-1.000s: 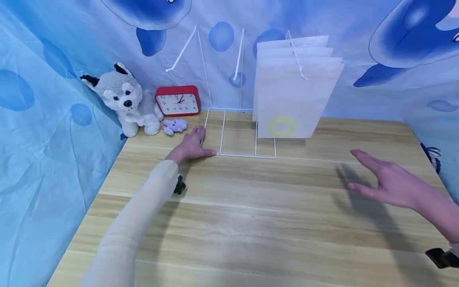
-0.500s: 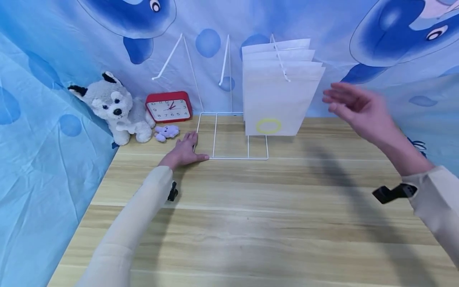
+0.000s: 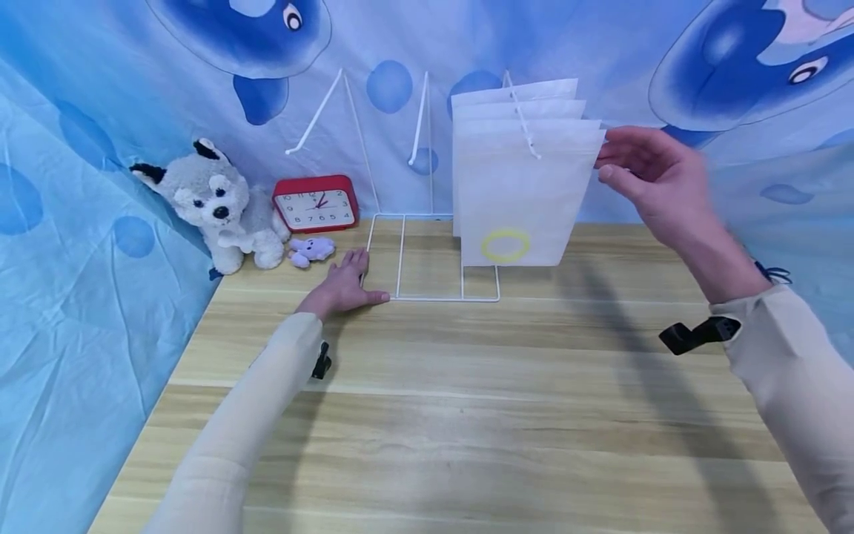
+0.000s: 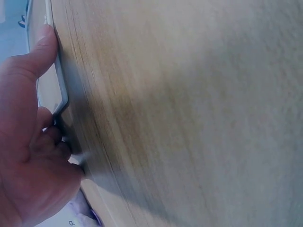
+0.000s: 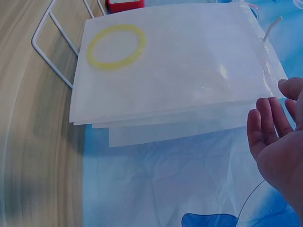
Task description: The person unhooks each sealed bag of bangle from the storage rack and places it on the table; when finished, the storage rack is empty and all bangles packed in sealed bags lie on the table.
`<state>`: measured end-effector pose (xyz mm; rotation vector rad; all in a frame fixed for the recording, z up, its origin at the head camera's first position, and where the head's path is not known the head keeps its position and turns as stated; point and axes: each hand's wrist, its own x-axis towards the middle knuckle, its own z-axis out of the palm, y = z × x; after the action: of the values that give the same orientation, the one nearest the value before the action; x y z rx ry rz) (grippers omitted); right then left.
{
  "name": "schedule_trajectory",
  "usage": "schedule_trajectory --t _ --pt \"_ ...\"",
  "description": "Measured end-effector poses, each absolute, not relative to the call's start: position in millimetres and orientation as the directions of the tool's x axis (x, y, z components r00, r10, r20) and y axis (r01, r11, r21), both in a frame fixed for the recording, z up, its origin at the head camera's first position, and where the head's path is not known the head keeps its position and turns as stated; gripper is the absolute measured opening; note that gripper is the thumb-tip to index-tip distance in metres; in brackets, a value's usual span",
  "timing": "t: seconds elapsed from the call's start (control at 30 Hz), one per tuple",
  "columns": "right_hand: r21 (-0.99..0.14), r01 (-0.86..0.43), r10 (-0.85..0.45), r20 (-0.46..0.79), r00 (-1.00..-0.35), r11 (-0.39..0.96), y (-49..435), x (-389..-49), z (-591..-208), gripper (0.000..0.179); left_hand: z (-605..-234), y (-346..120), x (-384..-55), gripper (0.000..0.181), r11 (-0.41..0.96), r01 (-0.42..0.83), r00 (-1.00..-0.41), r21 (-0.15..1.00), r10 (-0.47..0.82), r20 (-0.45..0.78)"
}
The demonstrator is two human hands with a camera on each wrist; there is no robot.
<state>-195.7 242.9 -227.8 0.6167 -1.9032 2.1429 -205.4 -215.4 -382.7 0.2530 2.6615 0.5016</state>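
A white wire display rack (image 3: 448, 300) with three upright hooks stands at the back of the table. Several flat white translucent bags (image 3: 514, 185) hang from its right hook; a yellow ring (image 3: 505, 246) shows low on the front one. My left hand (image 3: 342, 285) holds the rack's front left base corner, thumb along the front bar and fingers bent at the side bar in the left wrist view. At the upper right corner of the bags is my right hand (image 3: 657, 174), thumb and fingers apart; whether the fingertips touch the edge I cannot tell.
Left of the rack sit a grey-and-white plush husky (image 3: 216, 204), a red clock (image 3: 316, 204) and a small lilac plush toy (image 3: 311, 251). The left and middle hooks (image 3: 419, 122) carry nothing. A blue printed cloth (image 3: 667, 96) hangs behind the wooden table (image 3: 454, 415).
My right hand has risen from above the table's right side and moved left to the bags' upper right edge. My left hand stays on the rack's corner. The head view has shifted slightly.
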Motion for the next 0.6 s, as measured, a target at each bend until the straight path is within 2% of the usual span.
schedule_trajectory --t 0.2,0.37,0.6 --pt "-0.912 -0.403 -0.095 0.409 -0.908 -0.077 236 -200 -224 0.038 -384 -216 -204 0.107 0.918 0.104 -0.9 0.383 0.251 -0.357" --pt "-0.945 -0.326 -0.115 0.323 -0.939 0.011 232 -202 -220 0.038 -384 -216 -203 0.107 0.919 0.098 -0.901 0.383 0.245 -0.358" --pt "-0.921 -0.289 -0.157 0.255 -0.954 0.26 225 -207 -212 0.04 -384 -217 -202 0.107 0.914 0.092 -0.904 0.395 0.243 -0.352"
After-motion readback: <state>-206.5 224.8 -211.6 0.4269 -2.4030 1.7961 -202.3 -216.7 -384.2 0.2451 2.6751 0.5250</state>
